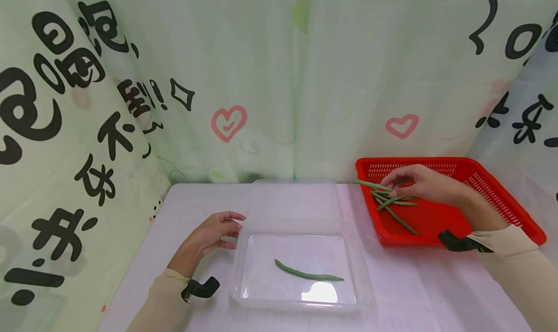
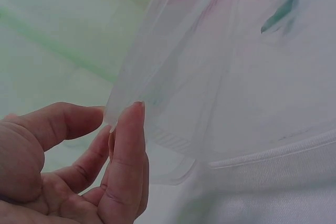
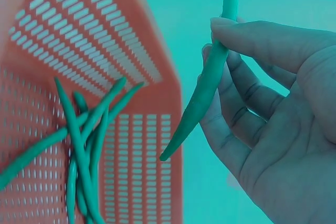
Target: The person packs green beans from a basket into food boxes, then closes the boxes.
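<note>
My right hand (image 1: 429,184) pinches a green bean (image 3: 198,95) between thumb and fingers, above the left side of the red plastic basket (image 1: 436,225). Several more green beans (image 3: 79,150) lie crossed over each other in that basket. At the left, my left hand (image 1: 215,232) holds the edge of a clear plastic box (image 1: 301,295) near its hinge, with thumb and fingertips at the rim in the left wrist view. The box's lid (image 1: 294,201) lies folded back towards the curtain. A single green bean (image 1: 309,275) rests in the box.
A white cloth covers the table (image 1: 187,196). Pale green curtains (image 1: 270,80) with black writing and pink hearts hang behind and at both sides. The basket stands right of the box, its slotted walls close to the back curtain.
</note>
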Motion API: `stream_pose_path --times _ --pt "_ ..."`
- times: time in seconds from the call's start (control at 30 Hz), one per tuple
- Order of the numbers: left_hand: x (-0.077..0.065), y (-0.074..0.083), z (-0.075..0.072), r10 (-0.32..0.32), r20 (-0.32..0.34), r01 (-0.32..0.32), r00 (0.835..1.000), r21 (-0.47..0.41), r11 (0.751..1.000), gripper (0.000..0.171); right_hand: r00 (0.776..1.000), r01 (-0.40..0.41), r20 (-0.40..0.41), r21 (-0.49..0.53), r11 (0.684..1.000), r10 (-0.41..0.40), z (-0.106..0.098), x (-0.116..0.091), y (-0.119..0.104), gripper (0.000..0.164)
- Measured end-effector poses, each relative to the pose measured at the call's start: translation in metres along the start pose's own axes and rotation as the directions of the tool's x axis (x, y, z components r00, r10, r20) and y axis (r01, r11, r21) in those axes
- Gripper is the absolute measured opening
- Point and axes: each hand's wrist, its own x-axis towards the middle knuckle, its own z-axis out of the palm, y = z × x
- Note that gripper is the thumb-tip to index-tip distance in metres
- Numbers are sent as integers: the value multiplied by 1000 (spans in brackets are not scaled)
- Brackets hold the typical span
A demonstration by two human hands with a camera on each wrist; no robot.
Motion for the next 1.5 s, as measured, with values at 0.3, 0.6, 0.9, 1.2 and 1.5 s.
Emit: stream_pose_path --times 0.3,0.6,0.9,1.2,1.5 --pt "-1 4 1 5 -6 -5 1000 13 1000 40 999 18 28 5 1000 -18 19 -1 -20 26" --pt "1 3 -1 -2 -11 2 1000 16 1000 39 990 107 89 33 994 -110 45 6 -33 22" --pt "1 1 1 -17 -29 17 999 19 1000 36 982 132 133 7 991 -132 71 11 -50 21" --pt "-1 1 2 -16 -23 17 1000 18 1000 36 969 144 196 39 989 -149 95 15 -63 24" --pt "-1 1 1 -15 -8 15 1000 29 999 39 942 200 258 85 976 -216 114 20 -69 22"
